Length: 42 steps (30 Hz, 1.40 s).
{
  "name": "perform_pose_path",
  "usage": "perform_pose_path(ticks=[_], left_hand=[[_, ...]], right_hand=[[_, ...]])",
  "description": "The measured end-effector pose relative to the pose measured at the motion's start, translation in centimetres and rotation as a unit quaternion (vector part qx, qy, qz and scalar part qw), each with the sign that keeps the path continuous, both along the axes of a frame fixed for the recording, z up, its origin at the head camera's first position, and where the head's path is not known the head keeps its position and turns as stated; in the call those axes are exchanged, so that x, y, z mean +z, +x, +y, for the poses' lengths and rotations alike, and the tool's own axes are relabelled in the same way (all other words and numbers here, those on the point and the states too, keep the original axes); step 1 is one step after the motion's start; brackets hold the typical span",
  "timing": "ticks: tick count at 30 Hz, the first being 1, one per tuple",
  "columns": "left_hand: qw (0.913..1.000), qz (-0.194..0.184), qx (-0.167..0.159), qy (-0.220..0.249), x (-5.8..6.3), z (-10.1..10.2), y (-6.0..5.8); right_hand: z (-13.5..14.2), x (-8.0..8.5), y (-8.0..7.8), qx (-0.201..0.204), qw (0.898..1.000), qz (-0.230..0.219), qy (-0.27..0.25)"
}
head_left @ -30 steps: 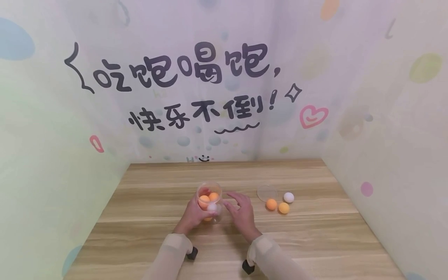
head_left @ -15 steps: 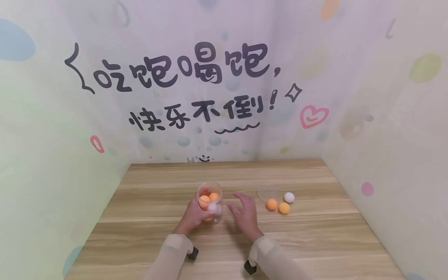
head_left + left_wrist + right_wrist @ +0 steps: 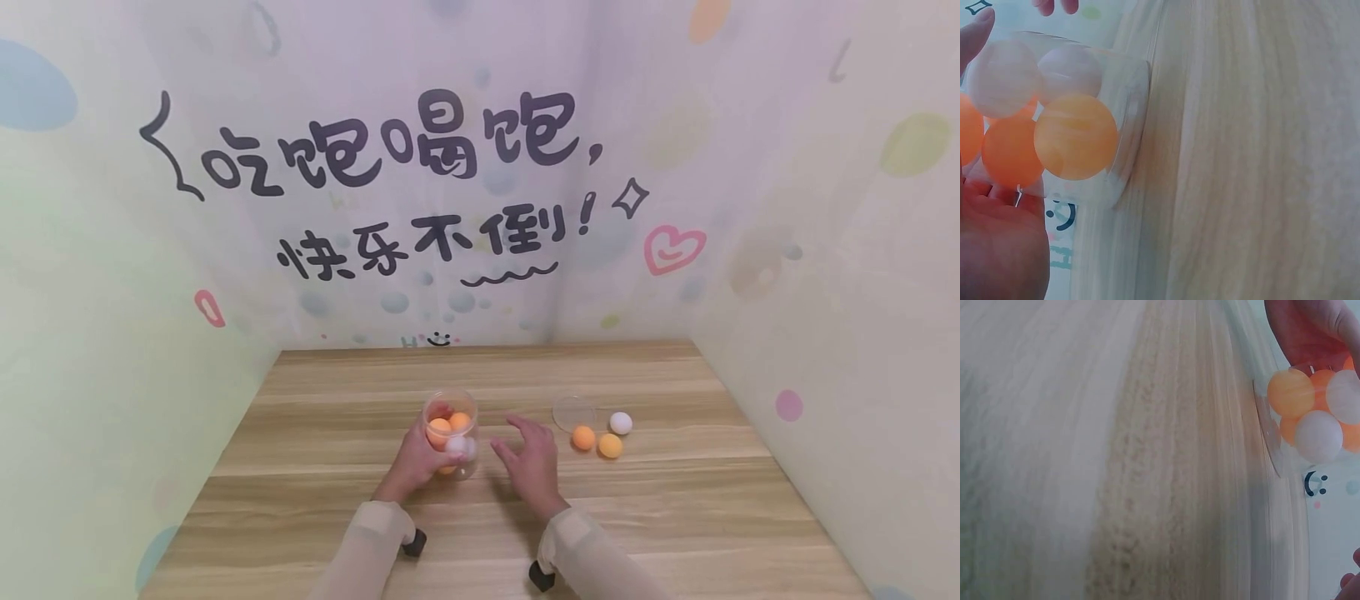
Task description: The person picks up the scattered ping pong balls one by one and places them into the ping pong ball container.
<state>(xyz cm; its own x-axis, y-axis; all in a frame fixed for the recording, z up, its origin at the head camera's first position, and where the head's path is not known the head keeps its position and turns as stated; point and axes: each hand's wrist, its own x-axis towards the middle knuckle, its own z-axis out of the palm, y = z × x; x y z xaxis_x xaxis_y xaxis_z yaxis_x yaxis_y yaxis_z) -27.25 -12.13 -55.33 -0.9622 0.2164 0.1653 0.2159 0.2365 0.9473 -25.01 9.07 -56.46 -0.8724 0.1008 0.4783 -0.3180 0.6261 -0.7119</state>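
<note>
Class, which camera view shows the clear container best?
The head view: the clear container appears rim to base, though the left hand covers part. The left wrist view is larger but cropped; the right wrist view crops it too.

The jar (image 3: 468, 467) stands on the table (image 3: 330, 417), with several balls (image 3: 1075, 137) in it. The left hand (image 3: 420, 457) wraps the jar's left side; the right hand (image 3: 531, 458) is near its right side, apart from it. Farther right of the jar lie a lid (image 3: 572, 412) and three loose balls (image 3: 610, 446). Behind the jar rises the wall (image 3: 622, 283).
</note>
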Motion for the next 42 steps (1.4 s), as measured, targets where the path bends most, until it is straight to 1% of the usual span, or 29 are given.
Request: perform_pose_path(ticks=[5, 9, 16, 18, 23, 25, 30, 34, 39, 42], left_hand=[[1.0, 0.002, 0.001, -0.003, 0.1, 0.1, 0.0], [1.0, -0.004, 0.006, -0.005, 0.1, 0.1, 0.0], [0.9999, -0.003, 0.009, -0.008, 0.1, 0.1, 0.0], [1.0, -0.003, 0.006, -0.003, 0.4, 0.1, 0.1], [0.9999, 0.005, -0.009, -0.004, 2.4, 0.2, 1.2], [0.9999, 0.004, -0.008, -0.004, 2.4, 0.2, 1.2], [1.0, -0.005, 0.005, -0.001, 0.4, 0.1, 0.1], [1.0, 0.001, 0.007, 0.004, 0.0, 0.1, -0.1], [1.0, 0.0, 0.006, 0.002, 0.2, 0.1, 0.0], [1.0, 0.0, 0.0, -0.003, 1.6, 0.2, 0.8]], right_hand=[[0.3, -0.5, -0.1, -0.001, 1.0, -0.004, 0.0], [0.5, -0.7, -0.1, -0.008, 1.0, -0.02, 0.003], [0.7, -0.4, 0.1, -0.013, 0.999, -0.048, 0.016], [0.8, -0.3, 0.2, -0.014, 0.998, -0.055, 0.017], [0.9, -0.4, 0.2, -0.016, 0.997, -0.068, 0.026], [1.0, -0.4, 0.2, -0.013, 0.997, -0.073, 0.028], [1.1, -0.6, 0.2, -0.009, 0.996, -0.077, 0.044], [1.2, -0.6, 0.2, -0.013, 0.995, -0.074, 0.066], [1.4, -0.5, 0.1, -0.026, 0.993, -0.064, 0.09], [1.7, -0.5, 0.1, -0.032, 0.992, -0.064, 0.105]])
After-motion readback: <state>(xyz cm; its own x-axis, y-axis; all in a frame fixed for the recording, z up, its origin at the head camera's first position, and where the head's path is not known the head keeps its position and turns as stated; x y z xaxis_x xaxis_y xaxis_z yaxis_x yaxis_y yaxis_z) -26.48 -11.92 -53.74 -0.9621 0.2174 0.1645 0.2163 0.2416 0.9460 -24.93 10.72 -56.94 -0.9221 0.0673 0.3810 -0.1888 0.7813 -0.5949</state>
